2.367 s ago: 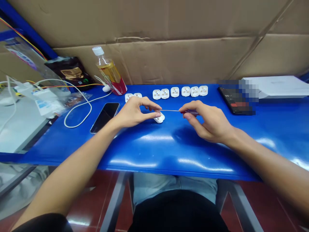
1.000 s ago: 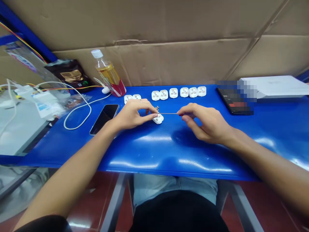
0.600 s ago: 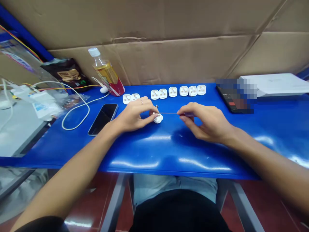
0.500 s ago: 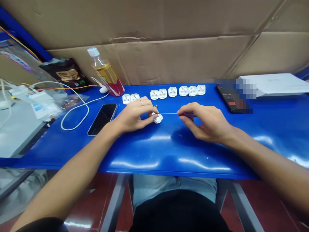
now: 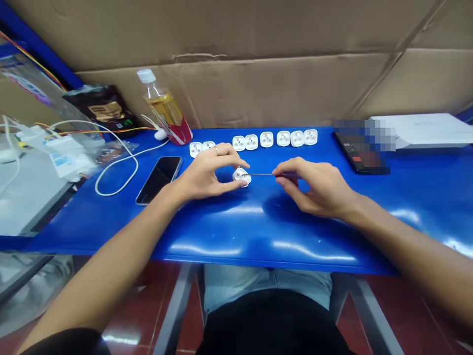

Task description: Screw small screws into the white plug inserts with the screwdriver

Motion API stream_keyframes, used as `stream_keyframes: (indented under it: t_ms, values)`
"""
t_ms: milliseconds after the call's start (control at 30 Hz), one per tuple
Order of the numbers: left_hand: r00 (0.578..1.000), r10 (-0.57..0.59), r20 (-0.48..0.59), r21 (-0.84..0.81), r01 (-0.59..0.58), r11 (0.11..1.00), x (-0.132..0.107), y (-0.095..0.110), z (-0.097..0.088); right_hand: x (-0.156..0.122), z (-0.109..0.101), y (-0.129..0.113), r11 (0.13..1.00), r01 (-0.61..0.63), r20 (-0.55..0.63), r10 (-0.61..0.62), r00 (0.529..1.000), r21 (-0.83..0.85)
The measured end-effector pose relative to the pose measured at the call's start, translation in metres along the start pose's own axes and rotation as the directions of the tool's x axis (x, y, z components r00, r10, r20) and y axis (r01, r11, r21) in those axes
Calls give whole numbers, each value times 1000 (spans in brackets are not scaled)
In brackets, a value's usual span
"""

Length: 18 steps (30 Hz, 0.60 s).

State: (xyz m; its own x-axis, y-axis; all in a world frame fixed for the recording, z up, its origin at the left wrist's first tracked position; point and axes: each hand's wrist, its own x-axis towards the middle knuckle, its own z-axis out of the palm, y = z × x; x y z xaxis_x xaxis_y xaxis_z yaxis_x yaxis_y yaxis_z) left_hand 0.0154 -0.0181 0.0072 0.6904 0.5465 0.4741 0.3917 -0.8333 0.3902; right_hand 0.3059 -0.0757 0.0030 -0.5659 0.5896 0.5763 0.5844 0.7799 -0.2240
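My left hand [image 5: 207, 172] pinches a small white socket part [image 5: 242, 177] on the blue table [image 5: 258, 222], thumb under it and fingers over it. My right hand [image 5: 314, 187] is closed on a thin screwdriver [image 5: 271, 174] with a dark red handle; its metal shaft lies level and its tip touches the white part. A row of several similar white socket parts [image 5: 275, 139] lies behind my hands, with two more [image 5: 201, 147] to the left.
A dark phone [image 5: 159, 173] lies left of my left hand. A drink bottle [image 5: 166, 109] leans on the cardboard wall. A white cable [image 5: 118, 170] and packets lie at left. A black device [image 5: 360, 153] and white box [image 5: 424, 130] sit at right.
My left hand has turned the white part so that its face tilts up toward the screwdriver tip. My right hand has stayed in place with the screwdriver.
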Motion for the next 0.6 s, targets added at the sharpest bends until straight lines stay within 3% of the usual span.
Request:
stream_keyframes:
  t_ms: [133, 267, 600]
  values:
    - [989, -102, 109, -2, 103, 995, 1, -3, -4, 0, -2, 0, 1000, -6, 34, 6, 999, -10]
    - [971, -197, 135, -29, 202, 979, 0, -6, -4, 1, -3, 1, 999, 27, 41, -27, 999, -20]
    - [946, -238, 222, -42, 253, 967, -1, -9, -4, 1, -1, 3, 1000, 17, 86, -16, 996, -16]
